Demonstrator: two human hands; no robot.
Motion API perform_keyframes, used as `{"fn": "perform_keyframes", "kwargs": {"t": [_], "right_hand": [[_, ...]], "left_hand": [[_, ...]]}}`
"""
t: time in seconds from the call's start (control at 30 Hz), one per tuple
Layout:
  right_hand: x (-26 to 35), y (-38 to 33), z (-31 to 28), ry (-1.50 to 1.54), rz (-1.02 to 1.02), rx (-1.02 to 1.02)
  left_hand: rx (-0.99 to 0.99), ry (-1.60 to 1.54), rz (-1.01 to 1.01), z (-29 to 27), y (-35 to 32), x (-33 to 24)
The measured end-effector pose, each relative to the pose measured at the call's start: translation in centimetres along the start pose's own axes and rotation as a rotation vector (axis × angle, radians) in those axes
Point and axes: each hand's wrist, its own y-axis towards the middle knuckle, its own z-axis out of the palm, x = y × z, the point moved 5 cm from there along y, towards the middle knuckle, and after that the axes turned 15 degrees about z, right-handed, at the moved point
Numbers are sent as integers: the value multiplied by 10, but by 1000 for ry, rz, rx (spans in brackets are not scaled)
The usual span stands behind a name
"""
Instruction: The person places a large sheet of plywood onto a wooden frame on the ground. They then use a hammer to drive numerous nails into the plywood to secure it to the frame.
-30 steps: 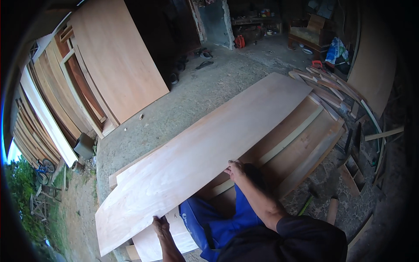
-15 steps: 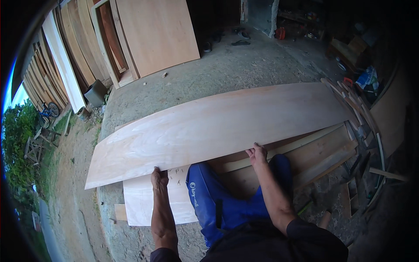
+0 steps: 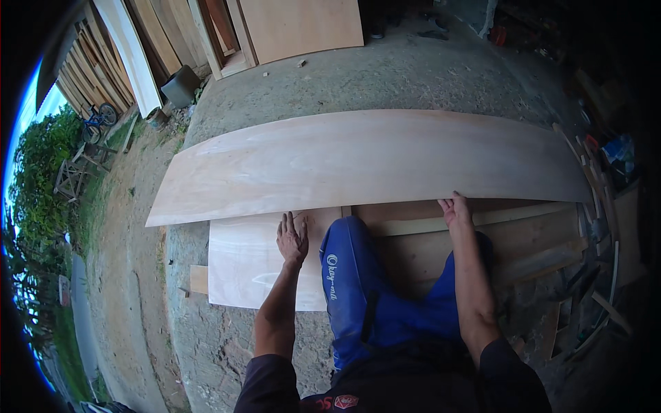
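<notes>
Here the long plywood sheet (image 3: 372, 162) lies across a shorter panel (image 3: 251, 258) on the concrete floor (image 3: 413, 76), and both the left hand (image 3: 292, 237) and right hand (image 3: 456, 210) rest spread-fingered at its near edge, gripping nothing. Since the sheet overhangs the panel on both sides, uneven pushing could likely swing or slide it, or splinter the edge against the fingers

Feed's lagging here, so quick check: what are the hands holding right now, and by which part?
Both hands are at the near long edge of the long plywood sheet: left hand and right hand, fingers at its edge. Whether they grip or merely press it cannot be told.
</notes>
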Motion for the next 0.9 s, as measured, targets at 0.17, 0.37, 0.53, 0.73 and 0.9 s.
{"fn": "perform_keyframes", "kwargs": {"t": [0.17,0.37,0.53,0.73,0.9], "right_hand": [[1,-18,26,15,-49,-25],[-28,-1,-25,-32,-86,-66],[-73,16,-65,-199,82,-189],[-71,34,-72,-287,158,-233],[-60,33,-78,-284,86,-266]], "left_hand": [[-148,-206,57,13,4,-17],[-202,-789,-139,30,-24,-15],[-205,-788,-213,-15,-61,12],[-329,-677,-154,-25,-63,31],[-447,-748,-234,-43,-27,42]]}}
